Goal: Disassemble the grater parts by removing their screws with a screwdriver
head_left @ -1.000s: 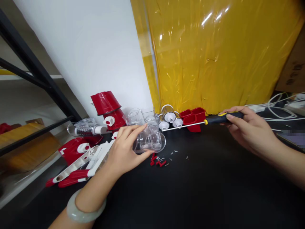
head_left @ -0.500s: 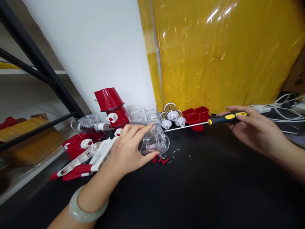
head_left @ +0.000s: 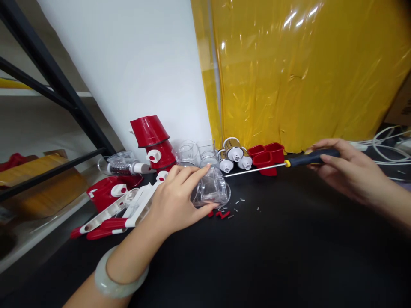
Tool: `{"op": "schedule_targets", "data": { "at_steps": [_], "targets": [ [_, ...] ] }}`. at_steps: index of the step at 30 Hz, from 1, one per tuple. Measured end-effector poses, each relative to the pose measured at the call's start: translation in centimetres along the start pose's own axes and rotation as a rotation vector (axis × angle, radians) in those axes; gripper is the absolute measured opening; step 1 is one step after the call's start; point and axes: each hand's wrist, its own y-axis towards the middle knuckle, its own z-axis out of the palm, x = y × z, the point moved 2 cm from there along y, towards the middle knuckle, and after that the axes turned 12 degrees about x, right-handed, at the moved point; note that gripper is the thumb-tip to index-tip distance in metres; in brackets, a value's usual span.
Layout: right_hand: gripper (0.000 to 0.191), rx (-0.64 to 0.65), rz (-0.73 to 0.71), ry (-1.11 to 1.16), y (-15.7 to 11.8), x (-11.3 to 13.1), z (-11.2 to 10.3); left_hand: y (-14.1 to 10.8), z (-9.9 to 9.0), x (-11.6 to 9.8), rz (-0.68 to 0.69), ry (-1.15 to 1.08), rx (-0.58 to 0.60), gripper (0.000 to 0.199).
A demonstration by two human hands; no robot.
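My left hand (head_left: 178, 199) grips a clear plastic part (head_left: 212, 186) lying on its side on the black table, thumb below and fingers above. A screwdriver (head_left: 308, 158) with a black and yellow handle is held in my right hand (head_left: 349, 171). Its long metal shaft points left, and the tip meets the right side of the clear part. Small metal pins (head_left: 236, 209) and little red pieces (head_left: 222, 214) lie on the table just below the part.
Red housings (head_left: 150, 130), white and red handles (head_left: 105, 229) and clear cups (head_left: 206, 149) stand or lie at the left and back. Grater drums (head_left: 233, 149) and red containers (head_left: 265, 156) sit by the yellow-covered surface. White cables (head_left: 382, 145) lie at right; a black shelf frame (head_left: 86, 124) rises at left.
The screwdriver handle has turned in my right hand, so its yellow patches no longer show. The whole view has shifted slightly. My left hand keeps its hold on the clear part.
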Motion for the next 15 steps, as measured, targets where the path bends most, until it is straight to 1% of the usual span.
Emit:
{"op": "schedule_targets", "data": {
  "at_steps": [3, 4, 5, 7, 9, 10, 12, 15],
  "targets": [
    [0.042, 0.069, 0.058, 0.048, 0.4, -0.6, -0.1, 0.0, 0.1, 0.1, -0.007, -0.003, 0.008, 0.071],
    [0.043, 0.085, 0.077, 0.042, 0.5, -0.8, -0.3, 0.0, 0.1, 0.2, -0.010, 0.001, 0.007, 0.073],
    [0.048, 0.100, 0.093, -0.002, 0.6, -1.0, -0.5, 0.0, 0.1, 0.1, -0.013, 0.004, 0.005, 0.074],
    [0.060, 0.115, 0.113, -0.178, 0.7, -1.1, -0.8, 0.0, -0.1, 0.1, -0.019, 0.003, -0.005, 0.074],
    [0.062, 0.108, 0.096, -0.346, 0.6, -0.8, -1.0, 0.0, -0.2, -0.1, -0.019, 0.003, -0.015, 0.068],
    [0.060, 0.095, 0.074, -0.379, 0.5, -0.5, -1.0, 0.0, -0.3, -0.1, -0.017, 0.009, -0.018, 0.064],
    [0.060, 0.055, 0.046, -0.308, 0.2, 0.2, -0.8, 0.0, -0.2, -0.2, -0.014, 0.026, -0.014, 0.061],
    [0.069, 0.026, 0.117, -0.159, -0.1, 1.0, -0.3, 0.0, 0.2, -0.2, -0.018, 0.027, 0.014, 0.062]
  ]
}}
